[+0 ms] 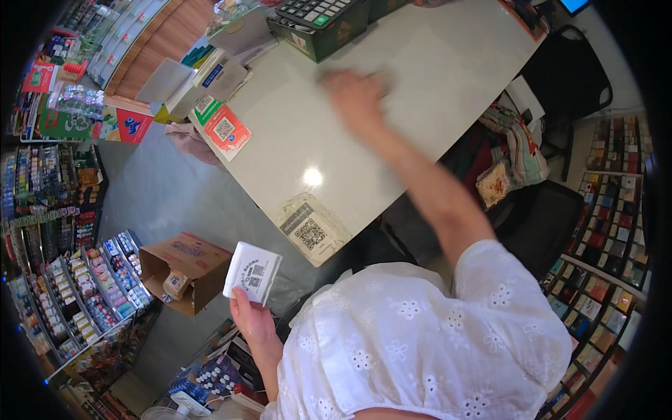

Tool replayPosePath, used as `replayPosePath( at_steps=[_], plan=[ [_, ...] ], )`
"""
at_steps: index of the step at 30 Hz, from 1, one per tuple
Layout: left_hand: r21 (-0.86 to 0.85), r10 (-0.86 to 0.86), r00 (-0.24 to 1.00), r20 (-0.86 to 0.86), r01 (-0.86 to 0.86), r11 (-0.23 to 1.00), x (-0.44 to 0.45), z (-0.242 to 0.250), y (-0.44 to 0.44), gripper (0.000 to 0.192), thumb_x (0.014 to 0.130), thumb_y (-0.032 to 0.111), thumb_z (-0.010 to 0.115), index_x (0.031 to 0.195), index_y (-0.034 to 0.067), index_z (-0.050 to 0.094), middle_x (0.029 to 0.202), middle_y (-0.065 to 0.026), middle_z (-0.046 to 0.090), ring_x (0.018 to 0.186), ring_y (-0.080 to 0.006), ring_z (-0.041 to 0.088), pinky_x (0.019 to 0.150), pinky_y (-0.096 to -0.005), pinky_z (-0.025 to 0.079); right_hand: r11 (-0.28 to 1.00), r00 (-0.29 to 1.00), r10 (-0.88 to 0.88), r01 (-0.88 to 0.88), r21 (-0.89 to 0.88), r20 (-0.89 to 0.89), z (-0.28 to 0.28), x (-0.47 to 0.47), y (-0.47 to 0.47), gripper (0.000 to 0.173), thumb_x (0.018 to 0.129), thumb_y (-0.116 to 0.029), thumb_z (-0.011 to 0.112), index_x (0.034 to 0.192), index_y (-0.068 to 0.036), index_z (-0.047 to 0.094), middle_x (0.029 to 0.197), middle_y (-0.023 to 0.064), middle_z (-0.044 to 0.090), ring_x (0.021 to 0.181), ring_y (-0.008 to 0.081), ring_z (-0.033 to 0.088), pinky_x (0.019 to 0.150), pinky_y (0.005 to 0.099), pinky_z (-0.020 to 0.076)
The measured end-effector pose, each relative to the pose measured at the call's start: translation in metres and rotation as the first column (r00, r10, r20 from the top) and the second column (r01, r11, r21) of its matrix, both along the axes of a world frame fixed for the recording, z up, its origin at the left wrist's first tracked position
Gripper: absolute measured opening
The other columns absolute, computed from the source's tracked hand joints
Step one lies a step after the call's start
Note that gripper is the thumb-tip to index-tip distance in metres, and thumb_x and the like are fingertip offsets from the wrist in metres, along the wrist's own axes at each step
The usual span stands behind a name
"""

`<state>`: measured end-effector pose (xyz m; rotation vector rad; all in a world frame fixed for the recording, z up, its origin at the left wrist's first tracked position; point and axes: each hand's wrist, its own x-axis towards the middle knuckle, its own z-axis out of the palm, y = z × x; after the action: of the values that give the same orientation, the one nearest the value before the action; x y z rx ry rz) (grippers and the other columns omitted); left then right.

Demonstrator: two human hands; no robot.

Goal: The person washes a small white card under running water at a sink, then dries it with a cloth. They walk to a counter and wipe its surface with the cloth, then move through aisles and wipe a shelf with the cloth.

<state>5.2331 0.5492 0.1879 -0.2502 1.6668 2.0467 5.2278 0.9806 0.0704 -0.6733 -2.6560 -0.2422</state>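
My left hand (254, 317), low at left of centre, grips the lower edge of a white printed packet (253, 272) bearing codes and writing. The packet is beside the near corner of the white counter (273, 136). My right hand (357, 94) reaches over the far part of the counter and is blurred; whether it holds anything cannot be told. Beyond it, a calculator (314, 11) lies on a dark green box (320, 39). A worn printed code card (312, 231) is stuck at the near corner, and a red and green code card (226, 128) lies at the left edge.
An open cardboard box (184, 268) stands on the floor at left, near shelves of small goods (89, 283). White stands and devices (218, 76) crowd the counter's left edge. At right are a black chair (567, 79), a striped bag (520, 147) and racks of small packs (598, 236).
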Motion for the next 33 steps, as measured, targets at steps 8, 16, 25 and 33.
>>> replayPosePath(
  at_steps=[8, 16, 25, 33],
  plan=[
    [0.046, 0.023, 1.0, -0.002, -0.023, 0.999, -0.006, -0.002, -0.009, 0.036, 0.101, 0.024, 0.046, 0.126, -0.002, 0.049, 0.121, -0.0149, 0.06, 0.107, -0.0237, 0.06, 0.093, -0.0388, 0.047, 0.969, 0.989, 0.032, -0.067, -0.24, -0.147, 0.013, 0.013, 0.053, 0.031, 0.089, -0.016, 0.042, 0.109, -0.012, 0.066, 0.114, 0.008, 0.063, 0.102, 0.0253, 0.06, 0.085, 0.043, 0.0474],
    [0.058, 0.096, 0.995, 0.032, -0.097, 0.994, 0.0, -0.011, -0.04, 0.037, 0.101, 0.025, 0.046, 0.125, -0.003, 0.048, 0.121, -0.0153, 0.059, 0.109, -0.0234, 0.059, 0.095, -0.0383, 0.045, 0.97, 0.97, -0.237, 0.234, 0.06, 0.057, -0.015, -0.007, 0.044, 0.031, 0.085, -0.015, 0.049, 0.114, -0.016, 0.058, 0.109, 0.0058, 0.058, 0.108, 0.0245, 0.052, 0.087, 0.0565, 0.0398],
    [0.094, -0.035, 0.999, 0.011, 0.034, 0.995, -0.003, -0.012, -0.002, 0.033, 0.101, 0.021, 0.046, 0.124, -0.002, 0.051, 0.121, -0.0138, 0.061, 0.109, -0.022, 0.059, 0.096, -0.0364, 0.045, 0.946, 0.945, -0.322, 0.324, 0.014, -0.059, 0.019, 0.018, 0.076, 0.033, 0.087, -0.016, 0.047, 0.117, -0.011, 0.058, 0.117, 0.0095, 0.058, 0.109, 0.0275, 0.054, 0.091, 0.0507, 0.0428],
    [0.124, -0.096, 0.995, 0.009, 0.095, 0.988, 0.015, -0.005, 0.077, 0.031, 0.1, 0.018, 0.047, 0.124, -0.002, 0.052, 0.121, -0.0124, 0.061, 0.111, -0.0204, 0.059, 0.098, -0.0351, 0.044, 0.921, 0.948, 0.302, -0.263, -0.288, 0.103, 0.017, 0.023, 0.071, 0.028, 0.089, -0.018, 0.045, 0.11, -0.016, 0.063, 0.117, 0.0017, 0.06, 0.111, 0.0219, 0.055, 0.09, 0.0511, 0.042]
  ],
)
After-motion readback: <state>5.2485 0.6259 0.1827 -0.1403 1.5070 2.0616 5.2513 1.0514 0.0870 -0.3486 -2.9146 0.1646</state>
